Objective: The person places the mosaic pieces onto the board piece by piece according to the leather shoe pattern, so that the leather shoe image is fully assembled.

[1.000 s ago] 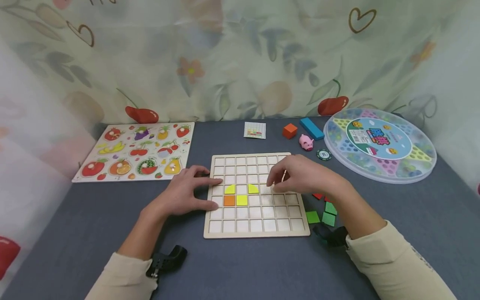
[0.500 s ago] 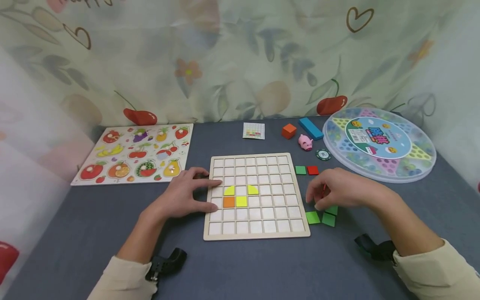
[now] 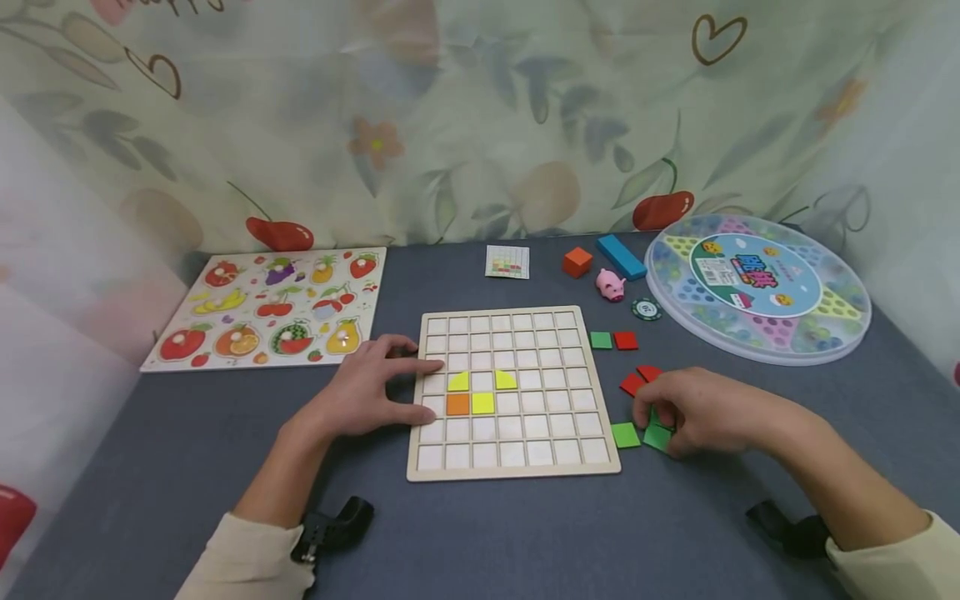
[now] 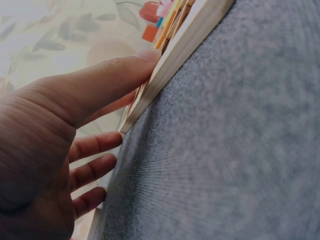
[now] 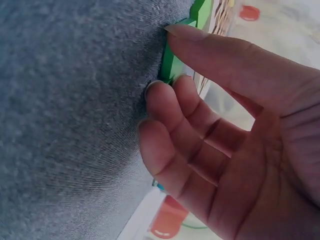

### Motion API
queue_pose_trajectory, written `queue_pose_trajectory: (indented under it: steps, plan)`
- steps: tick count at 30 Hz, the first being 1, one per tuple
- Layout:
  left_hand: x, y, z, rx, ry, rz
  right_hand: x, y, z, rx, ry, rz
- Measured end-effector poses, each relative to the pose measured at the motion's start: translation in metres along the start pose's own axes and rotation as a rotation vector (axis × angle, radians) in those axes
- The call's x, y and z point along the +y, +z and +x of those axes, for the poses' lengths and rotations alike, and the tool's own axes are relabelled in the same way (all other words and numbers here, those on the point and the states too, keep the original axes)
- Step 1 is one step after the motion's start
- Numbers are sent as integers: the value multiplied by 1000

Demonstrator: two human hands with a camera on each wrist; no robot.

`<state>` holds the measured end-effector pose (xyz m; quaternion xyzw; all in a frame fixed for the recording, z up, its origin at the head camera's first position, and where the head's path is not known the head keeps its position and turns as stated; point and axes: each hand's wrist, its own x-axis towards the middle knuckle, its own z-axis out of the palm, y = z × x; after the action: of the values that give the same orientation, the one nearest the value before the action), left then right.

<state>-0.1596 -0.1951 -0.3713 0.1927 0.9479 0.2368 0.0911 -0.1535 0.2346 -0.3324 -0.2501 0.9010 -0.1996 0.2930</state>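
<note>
A pale wooden grid board (image 3: 514, 477) lies in front of me. In its cells sit two yellow quarter-round tiles (image 3: 458, 382), an orange square tile (image 3: 457, 404) and a yellow square tile (image 3: 483, 403). My left hand (image 3: 366, 387) rests at the board's left edge, thumb and index finger extended onto the frame; the left wrist view shows the thumb (image 4: 110, 82) on the rim. Right of the board, my right hand (image 3: 708, 410) is down at the green square tiles, thumb and curled fingers around one green tile (image 5: 172, 57). Part of that tile is hidden by the fingers.
Red tiles (image 3: 632, 383) and a light green tile (image 3: 626, 435) lie beside the right hand. Farther back are a pattern card (image 3: 507, 262), orange cube (image 3: 577, 262), blue block (image 3: 621, 257), pink pig (image 3: 611, 285), poker chip (image 3: 647, 309), round game box (image 3: 757, 333) and fruit board (image 3: 262, 308).
My right hand has moved from over the board's right side out to the green tiles and lowered onto them, uncovering the red tiles. The left hand has stayed at the board's edge.
</note>
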Motion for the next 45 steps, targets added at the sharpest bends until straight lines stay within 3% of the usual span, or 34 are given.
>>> queue_pose_trajectory:
  steps: [6,15,18,23,30,45]
  plan:
    - [-1,-1,0,-2,-5,0,1,0,5,37,14,-1]
    - [1,0,2,-3,5,0,0,-5,12,175,-56,24]
    - [1,0,1,2,-1,3,-11,-6,18,218,-92,35]
    - [1,-1,0,10,4,-10,-36,-3,32,213,-156,69]
    - [1,-1,-1,1,4,-15,-73,2,53,230,-160,88]
    - [-1,-1,-1,3,10,-12,-129,11,96,172,-286,46]
